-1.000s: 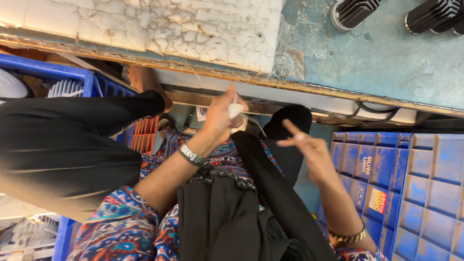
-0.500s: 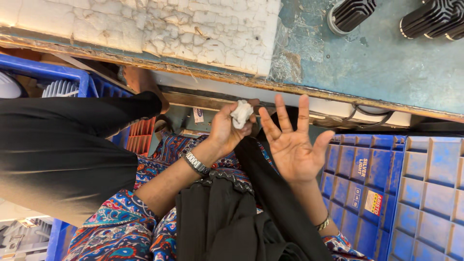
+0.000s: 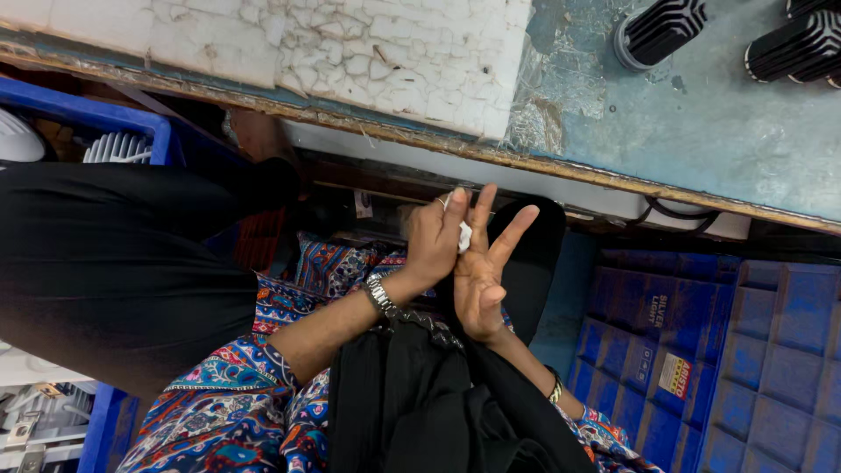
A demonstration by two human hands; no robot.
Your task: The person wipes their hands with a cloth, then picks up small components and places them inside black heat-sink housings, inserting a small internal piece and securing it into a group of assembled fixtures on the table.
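White cloth or tissue, a small wad (image 3: 463, 235), is nearly buried between your hands: only a sliver shows at the centre of the view, so you cannot tell its full size or what it really is. Your left hand (image 3: 432, 242) is curled around it, fingers closed on the wad, and presses it against the palm of your right hand (image 3: 480, 278), which is spread flat with its fingers fanned toward 12 o'clock and grips nothing. A metal watch (image 3: 379, 296) sits on your left wrist; a bangle (image 3: 555, 386) at 5 o'clock is half hidden behind black fabric (image 3: 420, 412) draped over your lap. The worn workbench (image 3: 666, 131) runs across 12 o'clock, with black ribbed parts (image 3: 661, 28) cut off by the top edge. Blue crates (image 3: 753, 350) fill 4 o'clock, running out of view.
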